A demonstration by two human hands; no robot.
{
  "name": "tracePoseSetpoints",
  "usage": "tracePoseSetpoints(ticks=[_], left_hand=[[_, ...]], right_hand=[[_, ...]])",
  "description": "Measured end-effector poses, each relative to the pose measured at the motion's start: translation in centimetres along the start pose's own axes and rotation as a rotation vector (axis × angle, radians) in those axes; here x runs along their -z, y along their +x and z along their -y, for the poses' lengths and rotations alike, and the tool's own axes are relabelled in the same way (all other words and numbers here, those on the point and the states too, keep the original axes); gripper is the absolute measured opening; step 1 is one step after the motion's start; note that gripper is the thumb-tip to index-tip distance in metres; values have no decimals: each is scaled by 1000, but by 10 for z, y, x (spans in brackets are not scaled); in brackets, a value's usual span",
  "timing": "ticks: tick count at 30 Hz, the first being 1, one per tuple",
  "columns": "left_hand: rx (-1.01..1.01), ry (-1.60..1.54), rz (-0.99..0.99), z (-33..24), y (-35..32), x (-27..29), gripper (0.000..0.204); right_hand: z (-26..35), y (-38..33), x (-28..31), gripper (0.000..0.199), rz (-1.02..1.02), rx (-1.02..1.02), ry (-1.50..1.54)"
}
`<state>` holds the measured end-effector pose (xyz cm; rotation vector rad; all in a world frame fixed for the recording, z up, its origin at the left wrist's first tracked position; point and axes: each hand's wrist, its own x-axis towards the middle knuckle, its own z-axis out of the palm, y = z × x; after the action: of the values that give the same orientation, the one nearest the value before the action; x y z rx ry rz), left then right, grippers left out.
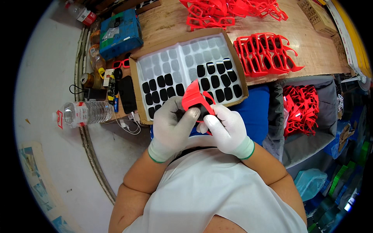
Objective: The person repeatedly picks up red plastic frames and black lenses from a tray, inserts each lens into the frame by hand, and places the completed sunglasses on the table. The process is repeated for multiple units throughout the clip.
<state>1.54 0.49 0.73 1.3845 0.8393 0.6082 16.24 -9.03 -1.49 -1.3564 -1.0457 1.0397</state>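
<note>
Both my hands wear white knit gloves with green cuffs. Between them they hold a red sunglasses frame (192, 96) above the near edge of a cardboard box. My left hand (171, 124) grips it with the thumb pressed on the front, beside a dark patch that looks like a lens. My right hand (228, 131) pinches the other side with thumb and fingers; the fingertips are partly hidden. Rows of black lenses (215, 81) lie on white sheets in the cardboard box (134, 83), and pale lens shapes show at its far side.
Right of the box stand red sunglasses in rows (268, 54); a pile of red frames (233, 11) lies beyond. A grey-lined bin (307, 149) at right holds more red sunglasses (301, 108). At left are a water bottle (91, 113), a phone (127, 95) and a blue box (120, 33).
</note>
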Motion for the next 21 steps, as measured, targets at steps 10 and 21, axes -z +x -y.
tracePoseSetpoints(ticks=[10,21], left_hand=[[-21,-205,177,-2,-4,17,12],[70,33,-112,-3,-6,-10,11]], right_hand=[[1,1,9,17,146,-12,103],[8,5,9,16,131,-24,-65]])
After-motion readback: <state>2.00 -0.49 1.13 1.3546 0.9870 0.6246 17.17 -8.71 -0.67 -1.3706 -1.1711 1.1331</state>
